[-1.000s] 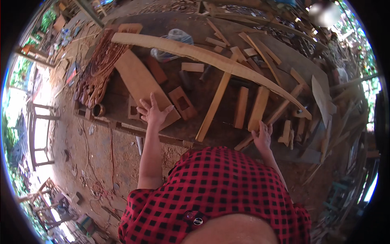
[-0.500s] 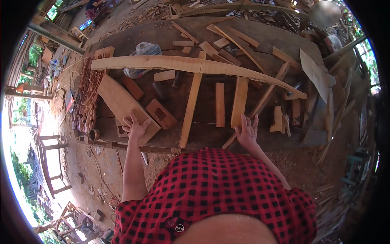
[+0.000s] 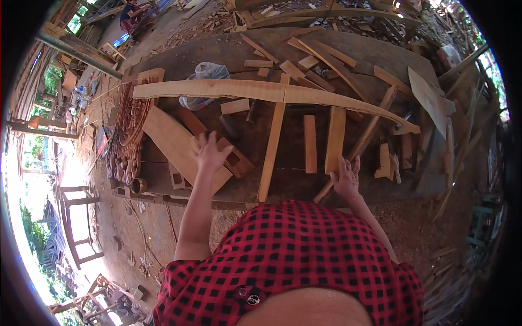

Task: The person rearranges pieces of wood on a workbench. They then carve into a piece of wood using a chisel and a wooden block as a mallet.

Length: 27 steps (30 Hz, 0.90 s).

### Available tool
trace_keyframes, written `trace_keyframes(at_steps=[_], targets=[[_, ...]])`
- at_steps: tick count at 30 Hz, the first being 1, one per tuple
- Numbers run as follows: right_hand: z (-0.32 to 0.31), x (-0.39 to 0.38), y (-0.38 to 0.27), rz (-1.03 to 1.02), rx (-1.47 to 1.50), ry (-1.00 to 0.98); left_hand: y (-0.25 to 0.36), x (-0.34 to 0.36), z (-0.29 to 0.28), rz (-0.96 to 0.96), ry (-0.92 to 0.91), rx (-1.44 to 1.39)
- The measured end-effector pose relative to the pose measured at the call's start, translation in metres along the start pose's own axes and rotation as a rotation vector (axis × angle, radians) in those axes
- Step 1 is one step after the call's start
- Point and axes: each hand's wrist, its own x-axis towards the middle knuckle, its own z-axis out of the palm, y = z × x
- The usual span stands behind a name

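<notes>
Over the right edge of a wide pale board (image 3: 174, 144) is my left hand (image 3: 211, 156), its fingers spread and nothing held. Its fingertips reach toward a short reddish-brown block with a square hole (image 3: 237, 158); whether they touch it I cannot tell. My right hand (image 3: 346, 178) lies open at the near end of a yellowish plank (image 3: 335, 142), next to a slanting brown stick (image 3: 375, 127). A long curved wooden piece (image 3: 234, 89) spans the table beyond both hands, lying across a narrow upright-running strip (image 3: 273, 146) and the yellowish plank.
Several offcuts (image 3: 293, 70) and a clear plastic bag (image 3: 211, 71) are on the far part of the dark table (image 3: 370, 54). Carved dark wood (image 3: 126, 130) and a small round bowl (image 3: 139, 186) stand at the left. Another person (image 3: 130, 15) sits far off at upper left.
My left hand has moved away from me and rightward, off the board's near end toward the holed block. My right hand stays by the plank's end. The whole view has shifted slightly.
</notes>
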Motion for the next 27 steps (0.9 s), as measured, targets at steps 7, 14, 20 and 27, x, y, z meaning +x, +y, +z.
trace_keyframes(at_steps=[7, 14, 20, 27], targets=[[-0.005, 0.006, -0.011, 0.040, -0.017, -0.122, 0.075, 0.089, 0.049, 0.223, -0.029, -0.069], [0.005, 0.009, -0.008, -0.038, -0.053, -0.150, 0.075, 0.112, 0.071, 0.183, 0.147, -0.029], [0.012, 0.007, 0.006, 0.024, -0.076, -0.181, 0.045, 0.054, 0.063, 0.277, 0.052, 0.018], [0.012, 0.008, 0.006, 0.119, -0.068, -0.232, 0.024, -0.003, 0.062, 0.430, 0.071, -0.072]])
